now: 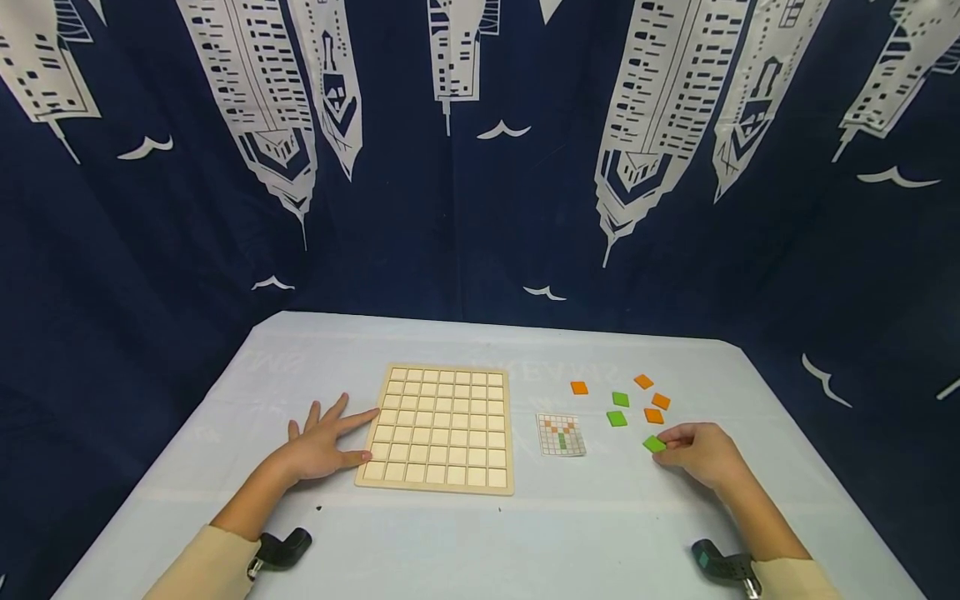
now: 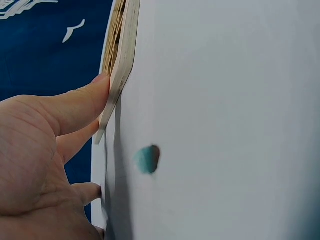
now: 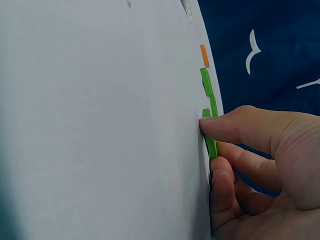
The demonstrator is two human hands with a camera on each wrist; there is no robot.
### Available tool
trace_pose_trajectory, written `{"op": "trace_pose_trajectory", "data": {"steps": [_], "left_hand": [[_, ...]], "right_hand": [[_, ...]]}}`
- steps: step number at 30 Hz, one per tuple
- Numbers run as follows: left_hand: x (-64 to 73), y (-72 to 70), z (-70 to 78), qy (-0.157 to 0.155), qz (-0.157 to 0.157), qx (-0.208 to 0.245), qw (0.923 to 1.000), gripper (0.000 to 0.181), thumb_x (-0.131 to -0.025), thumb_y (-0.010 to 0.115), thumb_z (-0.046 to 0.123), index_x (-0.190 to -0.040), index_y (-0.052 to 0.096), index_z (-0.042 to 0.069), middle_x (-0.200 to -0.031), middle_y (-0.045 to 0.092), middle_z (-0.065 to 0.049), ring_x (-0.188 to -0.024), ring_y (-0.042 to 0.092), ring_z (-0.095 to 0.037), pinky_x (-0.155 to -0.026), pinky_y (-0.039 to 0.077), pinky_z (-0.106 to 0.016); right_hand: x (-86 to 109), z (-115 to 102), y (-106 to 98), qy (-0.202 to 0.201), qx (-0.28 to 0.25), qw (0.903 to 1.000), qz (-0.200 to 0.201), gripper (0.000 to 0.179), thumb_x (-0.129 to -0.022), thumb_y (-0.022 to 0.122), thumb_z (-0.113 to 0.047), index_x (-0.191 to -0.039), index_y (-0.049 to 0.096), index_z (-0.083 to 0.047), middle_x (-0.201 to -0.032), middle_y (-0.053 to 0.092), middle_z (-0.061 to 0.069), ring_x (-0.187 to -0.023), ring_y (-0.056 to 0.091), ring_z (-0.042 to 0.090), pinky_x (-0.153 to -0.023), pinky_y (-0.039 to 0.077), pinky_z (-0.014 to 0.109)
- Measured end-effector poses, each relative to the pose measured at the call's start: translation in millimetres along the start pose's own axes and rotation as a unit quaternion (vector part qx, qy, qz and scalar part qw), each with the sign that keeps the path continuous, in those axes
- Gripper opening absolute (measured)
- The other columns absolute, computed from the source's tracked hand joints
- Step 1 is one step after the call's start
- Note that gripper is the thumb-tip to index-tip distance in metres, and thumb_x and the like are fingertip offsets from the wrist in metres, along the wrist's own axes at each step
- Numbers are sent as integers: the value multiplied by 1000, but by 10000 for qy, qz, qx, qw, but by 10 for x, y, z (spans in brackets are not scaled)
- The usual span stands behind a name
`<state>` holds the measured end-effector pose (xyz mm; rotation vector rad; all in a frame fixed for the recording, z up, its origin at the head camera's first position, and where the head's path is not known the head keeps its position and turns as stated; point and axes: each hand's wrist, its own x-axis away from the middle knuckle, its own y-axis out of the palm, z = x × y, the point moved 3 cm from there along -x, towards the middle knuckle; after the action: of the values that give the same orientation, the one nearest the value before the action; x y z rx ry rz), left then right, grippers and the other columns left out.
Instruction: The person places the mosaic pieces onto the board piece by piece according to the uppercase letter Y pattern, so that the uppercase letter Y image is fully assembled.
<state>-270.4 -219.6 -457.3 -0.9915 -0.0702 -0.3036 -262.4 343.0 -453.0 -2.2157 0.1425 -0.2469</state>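
Note:
My right hand [image 1: 703, 454] pinches a green square tile [image 1: 654, 444] between thumb and fingers, low over the table at the right; the right wrist view shows the same tile [image 3: 210, 145] under the thumb. With fingers spread, my left hand [image 1: 318, 446] touches the left edge of a wooden grid board [image 1: 510, 450]. In the left wrist view the thumb [image 2: 90, 97] presses the side of that board [image 2: 125, 55]. Two more green tiles, one nearer [image 1: 617, 418] and one farther [image 1: 620, 399], lie beyond the right hand.
Several orange tiles [image 1: 654, 416] lie scattered past the right hand, one [image 1: 579, 387] farther left. A small pattern card [image 1: 561, 435] with orange and green squares lies between board and tiles. A dark blue printed curtain [image 1: 465, 208] hangs behind the white table [image 1: 420, 542].

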Motion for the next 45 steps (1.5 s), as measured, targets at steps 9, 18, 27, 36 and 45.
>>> {"op": "trace_pose_trajectory", "data": {"steps": [9, 18, 27, 36, 45], "left_hand": [[-15, 9, -6, -9, 27, -37, 10000, 77, -85, 79, 46, -153, 49, 26, -168, 7, -32, -149, -11, -65, -106, -10, -87], [17, 2, -1, -36, 24, -24, 10000, 77, -85, 79, 45, -153, 50, 24, -168, 7, -32, -149, -12, -65, -106, -10, -87], [2, 13, -19, -19, 61, -22, 10000, 78, -84, 80, 46, -153, 50, 25, -167, 8, -33, -149, -11, -66, -105, -11, -87], [-14, 27, -26, -36, 65, -27, 10000, 77, -84, 80, 46, -153, 50, 25, -168, 7, -32, -149, -12, -65, -106, -11, -87], [-3, 13, 2, -11, -22, -64, 10000, 78, -85, 79, 47, -154, 48, 26, -168, 6, -32, -150, -12, -64, -107, -10, -86]], "right_hand": [[-12, 7, 3, -41, -44, 10000, 15, 38, -80, 88, -16, -108, 74, 5, -87, 68, 8, -85, 57, 24, -67, 46, 29], [-2, -9, 17, -197, 38, 9998, 45, 35, -80, 87, -15, -107, 75, 3, -89, 69, 9, -85, 59, 24, -68, 47, 28], [21, -14, 15, -423, -65, 9990, 84, 38, -79, 88, -18, -108, 75, 3, -89, 73, 7, -83, 61, 22, -68, 48, 28], [69, -35, 34, -874, -291, 9957, 106, 37, -80, 86, -14, -110, 74, 5, -88, 75, 5, -79, 64, 15, -64, 51, 21], [122, -143, 75, -1157, -630, 9913, 84, 39, -80, 86, -12, -112, 74, 6, -93, 76, 8, -77, 65, 11, -65, 55, 20]]}}
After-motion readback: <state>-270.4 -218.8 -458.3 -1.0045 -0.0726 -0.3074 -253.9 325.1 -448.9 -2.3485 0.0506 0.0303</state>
